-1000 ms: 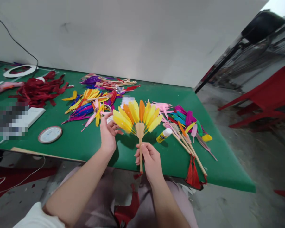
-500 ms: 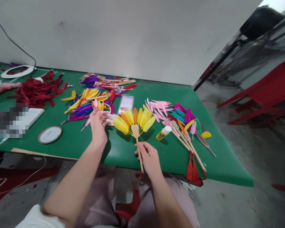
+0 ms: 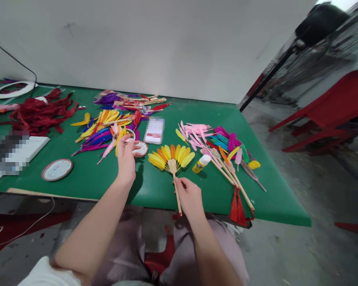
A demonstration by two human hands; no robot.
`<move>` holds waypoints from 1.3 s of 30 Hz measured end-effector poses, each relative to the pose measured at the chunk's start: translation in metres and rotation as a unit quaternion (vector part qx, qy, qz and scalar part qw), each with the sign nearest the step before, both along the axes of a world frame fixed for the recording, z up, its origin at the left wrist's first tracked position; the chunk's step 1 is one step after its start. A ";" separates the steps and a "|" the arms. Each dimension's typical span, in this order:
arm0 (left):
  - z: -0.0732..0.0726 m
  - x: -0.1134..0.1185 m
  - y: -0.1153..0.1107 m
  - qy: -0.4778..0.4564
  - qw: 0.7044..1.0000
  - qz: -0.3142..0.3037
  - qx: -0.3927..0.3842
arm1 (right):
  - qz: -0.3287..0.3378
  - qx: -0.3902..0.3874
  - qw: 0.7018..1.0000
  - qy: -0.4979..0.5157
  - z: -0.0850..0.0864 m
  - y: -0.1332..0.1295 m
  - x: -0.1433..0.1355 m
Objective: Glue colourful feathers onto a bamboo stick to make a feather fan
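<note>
My right hand (image 3: 188,195) grips the thin wooden handle of a feather fan (image 3: 172,163). Yellow and orange feathers spread from the fan's rounded wooden head, low over the green table. My left hand (image 3: 126,161) is to the left of the fan, fingers partly stretched and apart, holding nothing that I can see. Just beyond its fingertips are a roll of tape (image 3: 131,134) and a small round dish (image 3: 141,149); whether the fingers touch them I cannot tell. A yellow glue bottle with a white cap (image 3: 201,163) stands to the right of the fan.
A phone (image 3: 154,131) lies behind the fan. Mixed feathers (image 3: 103,133) are heaped at left, pink feathers (image 3: 193,133) at right, beside wooden sticks with red tassels (image 3: 238,206). Farther left are dark red strips (image 3: 40,113) and a round lid (image 3: 57,170).
The fan has come lower and slightly toward me, uncovering the phone and a yellow feather behind it. My left hand has shifted a little right over the table. The view has turned slightly right.
</note>
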State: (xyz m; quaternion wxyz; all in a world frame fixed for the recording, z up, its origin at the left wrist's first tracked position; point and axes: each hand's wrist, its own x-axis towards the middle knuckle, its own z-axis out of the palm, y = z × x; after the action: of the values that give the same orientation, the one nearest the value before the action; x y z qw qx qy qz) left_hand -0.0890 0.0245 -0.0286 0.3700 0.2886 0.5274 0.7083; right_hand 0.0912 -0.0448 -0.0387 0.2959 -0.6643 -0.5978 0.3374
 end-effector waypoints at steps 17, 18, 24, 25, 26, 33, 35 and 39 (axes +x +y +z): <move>-0.003 0.002 0.001 0.031 0.999 -0.016 0.000 | 0.056 0.049 0.933 -0.353 0.002 -0.010 -0.006; -0.003 0.002 0.001 0.033 0.999 -0.017 0.003 | 0.060 0.056 0.930 -0.357 0.002 -0.010 -0.006; -0.002 -0.001 0.000 0.024 1.000 -0.007 0.017 | 0.075 0.086 0.929 -0.352 -0.001 -0.009 -0.007; -0.001 -0.002 0.000 0.022 1.000 -0.007 0.018 | 0.076 0.090 0.929 -0.351 -0.002 -0.008 -0.007; -0.001 -0.002 0.000 0.021 1.000 -0.008 0.019 | 0.076 0.094 0.929 -0.350 -0.003 -0.008 -0.007; 0.000 -0.016 0.005 0.071 0.997 0.012 0.031 | 0.072 0.101 0.933 -0.338 -0.004 -0.007 -0.009; 0.000 -0.029 0.008 0.114 0.991 0.046 0.051 | 0.070 0.108 0.933 -0.337 -0.004 -0.007 -0.010; -0.002 -0.051 0.011 0.212 0.975 0.057 0.008 | 0.052 0.123 0.932 -0.337 -0.006 -0.007 -0.012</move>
State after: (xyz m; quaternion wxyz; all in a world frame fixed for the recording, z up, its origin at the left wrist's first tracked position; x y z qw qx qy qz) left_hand -0.1403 0.0350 -0.0306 0.2060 0.4048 0.6036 0.6553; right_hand 0.0791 -0.0521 -0.0450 0.1383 -0.6651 -0.7331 0.0319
